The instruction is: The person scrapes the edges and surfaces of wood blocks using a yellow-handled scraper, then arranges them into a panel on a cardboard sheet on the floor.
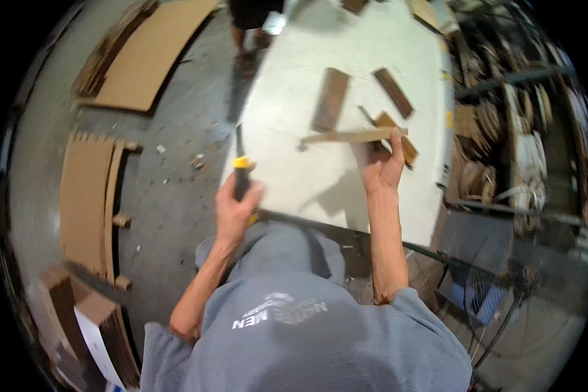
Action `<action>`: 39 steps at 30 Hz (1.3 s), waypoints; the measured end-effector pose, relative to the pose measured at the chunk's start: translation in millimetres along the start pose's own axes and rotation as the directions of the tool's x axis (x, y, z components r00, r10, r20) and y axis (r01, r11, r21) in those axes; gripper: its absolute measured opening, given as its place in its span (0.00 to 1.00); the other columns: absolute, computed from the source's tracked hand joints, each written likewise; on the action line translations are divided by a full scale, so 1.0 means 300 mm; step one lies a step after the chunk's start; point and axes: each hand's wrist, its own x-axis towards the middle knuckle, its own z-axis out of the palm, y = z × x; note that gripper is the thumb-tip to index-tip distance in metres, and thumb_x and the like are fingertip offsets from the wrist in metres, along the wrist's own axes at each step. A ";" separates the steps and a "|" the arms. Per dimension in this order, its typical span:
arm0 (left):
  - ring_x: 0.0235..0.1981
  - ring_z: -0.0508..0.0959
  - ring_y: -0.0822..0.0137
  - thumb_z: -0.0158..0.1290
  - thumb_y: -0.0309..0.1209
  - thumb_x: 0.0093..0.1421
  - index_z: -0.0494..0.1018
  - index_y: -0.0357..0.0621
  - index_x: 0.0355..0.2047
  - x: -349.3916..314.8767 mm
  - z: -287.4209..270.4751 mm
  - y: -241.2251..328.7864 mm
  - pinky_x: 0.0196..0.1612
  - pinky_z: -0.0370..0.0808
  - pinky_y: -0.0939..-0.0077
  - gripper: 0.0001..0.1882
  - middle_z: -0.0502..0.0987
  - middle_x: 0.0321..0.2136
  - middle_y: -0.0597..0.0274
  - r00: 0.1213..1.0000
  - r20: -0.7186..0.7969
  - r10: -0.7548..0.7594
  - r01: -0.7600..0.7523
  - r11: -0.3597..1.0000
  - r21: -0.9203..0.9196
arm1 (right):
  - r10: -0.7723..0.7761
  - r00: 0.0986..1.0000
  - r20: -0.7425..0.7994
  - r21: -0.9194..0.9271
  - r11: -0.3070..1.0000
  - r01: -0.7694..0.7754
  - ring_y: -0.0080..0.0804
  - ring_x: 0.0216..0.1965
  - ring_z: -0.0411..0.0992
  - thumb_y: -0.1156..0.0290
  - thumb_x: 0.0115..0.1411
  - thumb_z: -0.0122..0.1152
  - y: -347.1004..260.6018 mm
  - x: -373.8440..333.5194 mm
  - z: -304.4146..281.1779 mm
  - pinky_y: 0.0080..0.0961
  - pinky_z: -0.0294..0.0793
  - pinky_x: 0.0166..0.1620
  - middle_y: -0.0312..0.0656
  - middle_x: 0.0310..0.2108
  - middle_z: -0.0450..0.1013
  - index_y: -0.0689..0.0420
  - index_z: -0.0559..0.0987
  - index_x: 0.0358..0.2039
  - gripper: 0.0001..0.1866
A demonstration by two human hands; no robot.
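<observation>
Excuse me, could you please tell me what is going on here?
The person's left hand grips a black-and-yellow tool, possibly a screwdriver. The right hand holds a flat tan piece, seen nearly edge-on, above a white table. Farther along the tabletop, a dark brown board and a narrower brown strip lie apart.

We see the long white tabletop (294, 186) cut off by the upper edge; left of its far end, a dark-clothed person (256, 13) is cropped above the legs. Over the tabletop, a flat tan strip of board (356, 136) hides part of a short brown block (387, 121) and some fingers of the right hand (387, 168). At the tabletop's left edge, the left hand (232, 208) covers part of a slim black tool with a yellow band (242, 163), whose tip we find too blurred to identify.
</observation>
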 end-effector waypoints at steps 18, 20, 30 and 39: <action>0.26 0.75 0.74 0.67 0.31 0.57 0.75 0.39 0.37 0.099 -0.200 -0.061 0.27 0.75 0.79 0.14 0.76 0.29 0.65 0.943 -0.204 -0.264 0.170 0.905 -0.389 | 0.196 0.513 0.836 -0.506 -0.088 0.858 0.55 0.54 0.65 0.70 0.49 0.72 0.527 -0.126 0.115 0.46 0.66 0.58 0.55 0.51 0.70 0.63 0.68 0.61 0.38; 0.26 0.75 0.72 0.65 0.32 0.59 0.76 0.36 0.41 0.127 -0.238 -0.098 0.26 0.74 0.78 0.15 0.76 0.30 0.63 0.964 -0.093 -0.248 0.171 0.850 -0.498 | 0.231 0.493 0.839 -0.502 -0.021 0.865 0.55 0.53 0.65 0.72 0.49 0.71 0.605 -0.060 0.097 0.46 0.67 0.57 0.55 0.51 0.70 0.63 0.67 0.63 0.39; 0.22 0.74 0.71 0.61 0.30 0.62 0.76 0.35 0.40 0.147 -0.379 -0.136 0.25 0.73 0.77 0.11 0.76 0.26 0.62 0.897 0.058 -0.439 0.353 0.629 -0.693 | 0.226 0.442 0.868 -0.434 -0.085 0.897 0.54 0.50 0.67 0.70 0.48 0.71 0.698 -0.070 0.129 0.45 0.68 0.54 0.52 0.49 0.72 0.64 0.68 0.62 0.39; 0.20 0.73 0.70 0.50 0.39 0.68 0.75 0.33 0.37 0.105 -0.501 -0.152 0.22 0.71 0.75 0.17 0.75 0.24 0.61 0.886 0.000 -0.464 0.424 0.810 -0.405 | 0.304 0.487 0.819 -0.398 -0.311 0.863 0.53 0.50 0.66 0.65 0.47 0.72 0.772 -0.060 0.136 0.45 0.63 0.56 0.50 0.51 0.71 0.64 0.70 0.59 0.39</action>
